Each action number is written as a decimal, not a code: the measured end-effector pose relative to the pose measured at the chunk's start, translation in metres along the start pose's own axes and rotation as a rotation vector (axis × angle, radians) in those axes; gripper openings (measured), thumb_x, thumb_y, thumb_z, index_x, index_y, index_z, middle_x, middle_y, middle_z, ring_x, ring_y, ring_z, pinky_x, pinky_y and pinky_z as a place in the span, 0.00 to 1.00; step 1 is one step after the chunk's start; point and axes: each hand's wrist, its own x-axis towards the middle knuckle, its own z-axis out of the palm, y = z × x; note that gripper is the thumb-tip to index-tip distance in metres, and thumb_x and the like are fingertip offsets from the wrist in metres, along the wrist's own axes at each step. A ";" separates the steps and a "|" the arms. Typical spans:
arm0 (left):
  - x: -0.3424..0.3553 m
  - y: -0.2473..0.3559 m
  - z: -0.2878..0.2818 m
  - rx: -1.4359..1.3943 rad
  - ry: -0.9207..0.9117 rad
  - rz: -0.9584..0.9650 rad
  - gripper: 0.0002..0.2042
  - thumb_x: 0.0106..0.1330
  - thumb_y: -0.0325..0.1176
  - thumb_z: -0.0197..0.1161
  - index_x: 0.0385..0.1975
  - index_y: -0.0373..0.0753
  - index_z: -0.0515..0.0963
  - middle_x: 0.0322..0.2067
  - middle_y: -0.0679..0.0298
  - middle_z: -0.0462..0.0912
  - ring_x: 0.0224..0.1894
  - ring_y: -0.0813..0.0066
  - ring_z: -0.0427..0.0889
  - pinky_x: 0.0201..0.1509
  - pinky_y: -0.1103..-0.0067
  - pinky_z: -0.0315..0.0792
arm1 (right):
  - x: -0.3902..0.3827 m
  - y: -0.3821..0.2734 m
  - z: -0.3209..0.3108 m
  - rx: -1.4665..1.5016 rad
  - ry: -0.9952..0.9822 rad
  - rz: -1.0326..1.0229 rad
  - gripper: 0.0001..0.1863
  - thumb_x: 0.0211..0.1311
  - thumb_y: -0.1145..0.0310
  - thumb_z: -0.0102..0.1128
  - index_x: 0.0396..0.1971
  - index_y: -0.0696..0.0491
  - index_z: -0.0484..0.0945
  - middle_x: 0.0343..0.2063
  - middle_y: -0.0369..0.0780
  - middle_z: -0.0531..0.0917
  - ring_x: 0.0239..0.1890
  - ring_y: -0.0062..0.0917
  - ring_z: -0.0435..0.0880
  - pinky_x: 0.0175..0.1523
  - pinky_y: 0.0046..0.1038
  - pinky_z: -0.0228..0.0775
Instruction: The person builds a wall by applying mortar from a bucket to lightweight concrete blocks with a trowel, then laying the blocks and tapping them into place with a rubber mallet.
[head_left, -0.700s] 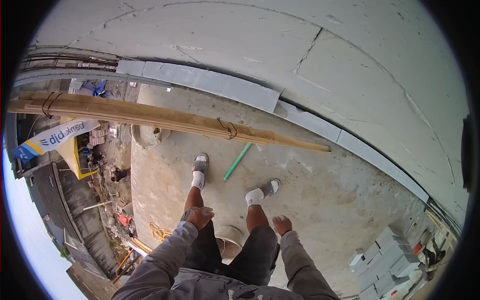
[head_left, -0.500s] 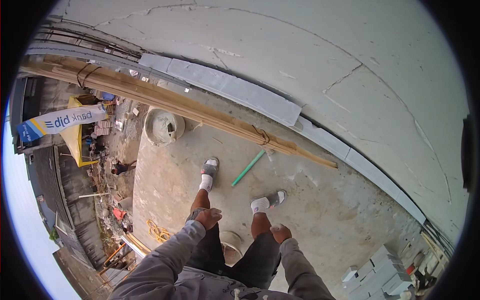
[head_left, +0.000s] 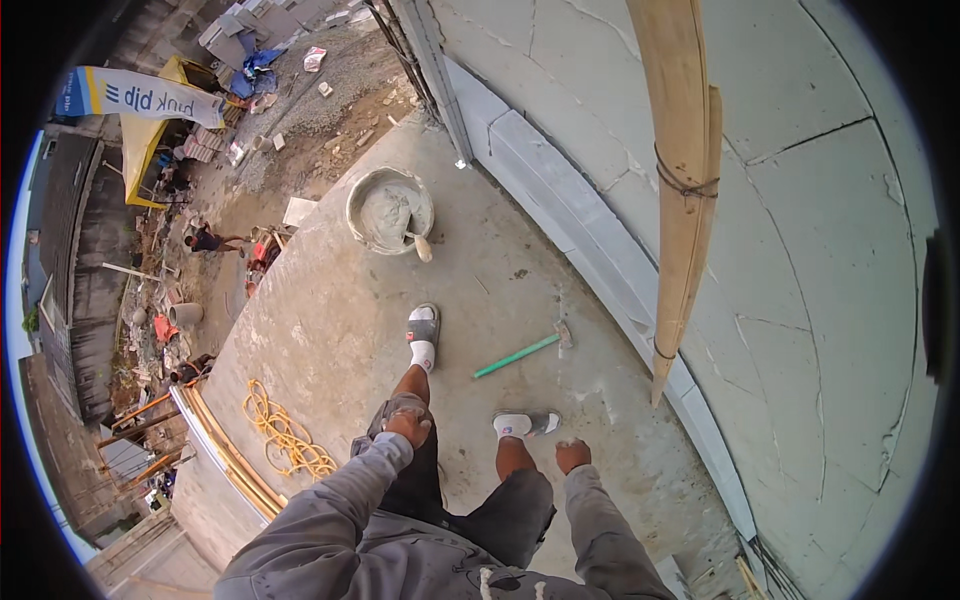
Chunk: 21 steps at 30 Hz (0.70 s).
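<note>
My left hand [head_left: 408, 426] is loosely closed near my left thigh, with nothing seen in it. My right hand [head_left: 573, 455] hangs curled beside my right knee, also showing nothing in it. Ahead on the concrete lies a long green-handled hammer [head_left: 517, 355] with a pale head. Beyond my left foot stands a round bucket [head_left: 365, 229] of grey mortar, a wooden-handled trowel [head_left: 423, 249] in it. A bundle of wooden planks [head_left: 680, 120], tied with wire, hangs across the upper right of the view.
A pale block wall [head_left: 810, 260] with a ledge of blocks [head_left: 540, 180] borders the right. On the left, the floor's edge [head_left: 242, 317] drops to a cluttered yard with two workers [head_left: 205, 240] [head_left: 188, 371]. Yellow hose [head_left: 285, 430] and long boards [head_left: 225, 450] lie near that edge.
My view has swung round: the planks and wall now run upright on the right, and the mortar bucket shows fully ahead. Both hands remain closed near my legs.
</note>
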 end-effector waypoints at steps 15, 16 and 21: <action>0.031 -0.087 -0.059 -0.224 0.001 -0.172 0.25 0.61 0.47 0.51 0.58 0.45 0.63 0.64 0.57 0.54 0.67 0.57 0.49 0.65 0.51 0.45 | 0.252 -0.407 -0.030 0.086 0.132 -0.364 0.10 0.51 0.63 0.57 0.30 0.54 0.75 0.28 0.48 0.80 0.34 0.43 0.79 0.41 0.37 0.70; 0.037 -0.088 -0.061 -0.293 -0.001 -0.153 0.25 0.62 0.47 0.51 0.58 0.44 0.63 0.64 0.56 0.54 0.67 0.56 0.50 0.65 0.51 0.45 | 0.275 -0.444 -0.034 0.087 0.161 -0.407 0.09 0.51 0.65 0.58 0.30 0.54 0.75 0.28 0.48 0.80 0.33 0.43 0.79 0.41 0.37 0.70; 0.047 -0.093 -0.083 -0.407 0.009 -0.171 0.25 0.62 0.47 0.50 0.57 0.43 0.64 0.63 0.55 0.55 0.66 0.56 0.50 0.64 0.51 0.48 | 0.391 -0.586 -0.049 -0.128 0.397 -0.705 0.18 0.53 0.68 0.57 0.44 0.57 0.71 0.45 0.47 0.74 0.48 0.39 0.73 0.52 0.34 0.64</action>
